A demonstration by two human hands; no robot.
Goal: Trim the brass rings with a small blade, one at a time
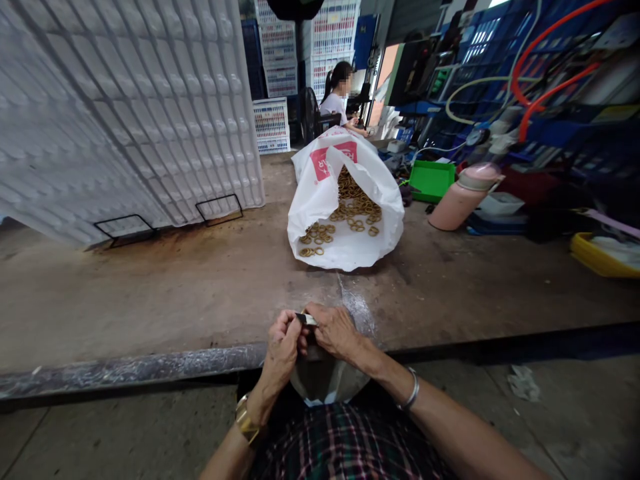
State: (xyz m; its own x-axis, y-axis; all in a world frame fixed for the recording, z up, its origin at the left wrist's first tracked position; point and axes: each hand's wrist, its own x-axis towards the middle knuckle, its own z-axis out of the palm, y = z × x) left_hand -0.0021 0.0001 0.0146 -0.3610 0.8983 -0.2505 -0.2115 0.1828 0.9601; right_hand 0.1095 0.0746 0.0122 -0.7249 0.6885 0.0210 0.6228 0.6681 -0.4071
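Note:
My left hand (284, 341) and my right hand (336, 328) meet close together over the table's front edge. Both are closed, with fingertips pinching a small black-and-white strip-like piece (307, 319) between them. Its kind is too small to make out, and the fingers cover its ends. Just beyond the hands, a white woven bag (350, 259) lies on its side with its mouth toward me. Many brass-coloured rings (356, 208) spill inside it. Beneath my hands, at my lap, is a grey, shiny rounded container (330, 381), partly hidden by my forearms.
White ribbed plastic trays (175, 100) stand tall at the left on wire supports. To the right are a pink bottle (460, 200), a green tray (432, 180) and a yellow basket (600, 260). A person (337, 97) sits behind the bag, near stacked crates (280, 73).

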